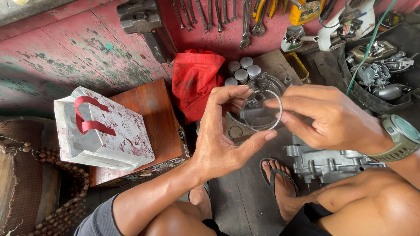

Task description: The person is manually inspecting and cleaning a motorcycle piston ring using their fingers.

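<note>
Head camera looks down at my two hands above the floor. My left hand (223, 131) is open, fingers spread, and its fingertips touch the left side of a thin metal ring (261, 110). My right hand (326, 118) pinches the right edge of the same ring between thumb and first fingers. The ring is in the air, over a round metal cover (267, 87) on the floor. Near my knee lies a grey engine part (326, 164). A red cloth (194, 81) and a paper bag (103, 131) are to the left.
</note>
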